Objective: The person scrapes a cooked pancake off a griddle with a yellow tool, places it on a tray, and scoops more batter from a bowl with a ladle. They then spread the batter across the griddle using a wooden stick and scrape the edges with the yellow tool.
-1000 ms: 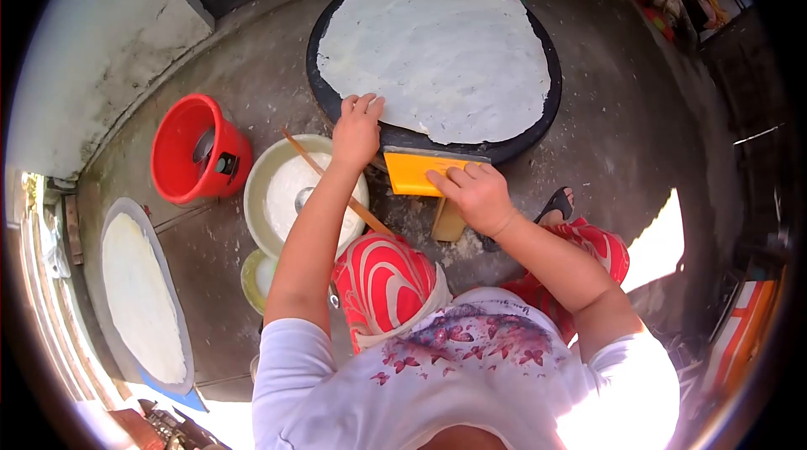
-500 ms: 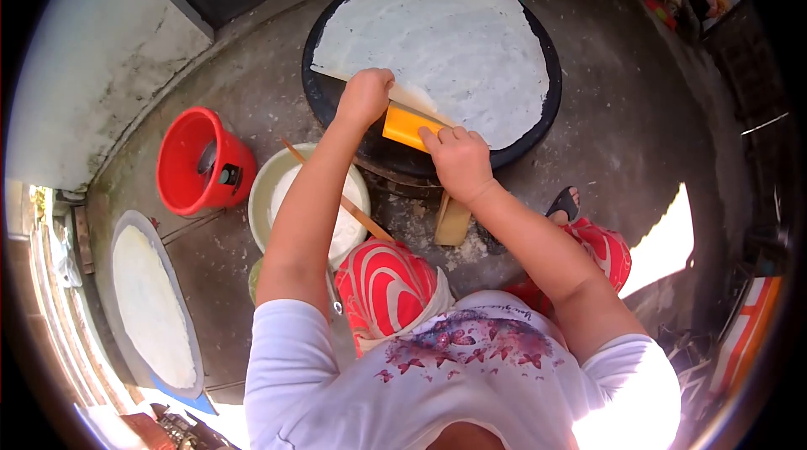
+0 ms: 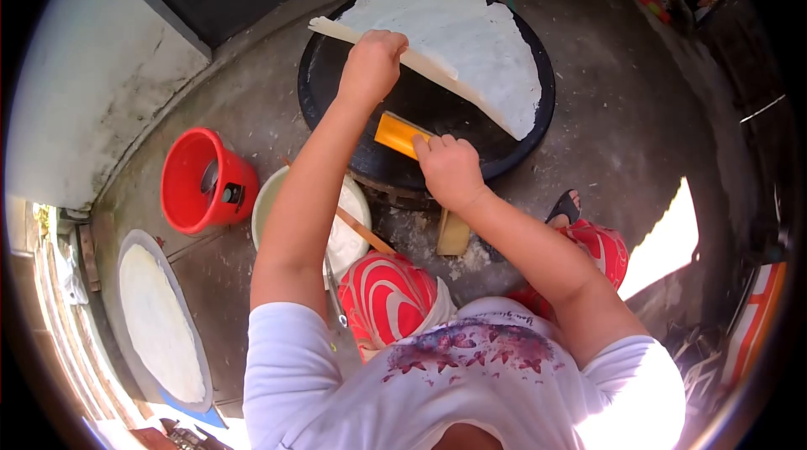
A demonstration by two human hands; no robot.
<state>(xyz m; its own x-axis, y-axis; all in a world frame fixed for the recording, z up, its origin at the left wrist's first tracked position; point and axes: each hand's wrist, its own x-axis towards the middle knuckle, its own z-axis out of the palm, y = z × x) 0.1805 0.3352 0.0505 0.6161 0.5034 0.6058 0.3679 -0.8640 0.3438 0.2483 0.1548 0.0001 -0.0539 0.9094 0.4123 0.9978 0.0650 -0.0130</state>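
A thin, pale crepe (image 3: 475, 42) lies over the far part of a large round black griddle (image 3: 437, 105). Its near edge is lifted and folded back, baring the dark surface on my side. That edge is pinched in the closed fingers of my left hand (image 3: 374, 68). My right hand (image 3: 451, 171) grips a yellow scraper (image 3: 395, 134) over the griddle's near side, apart from the crepe.
Left of my knee stands a pale basin (image 3: 346, 236) of white batter, a wooden stick (image 3: 361, 229) across it. A red bucket (image 3: 189, 181) is farther left. Another crepe (image 3: 161, 324) lies on a round board nearby. A wooden piece (image 3: 454, 233) sits below the griddle.
My left hand has moved away from me, peeling the crepe's near edge up and back. The scraper in my right hand has come away from the crepe, slightly nearer me.
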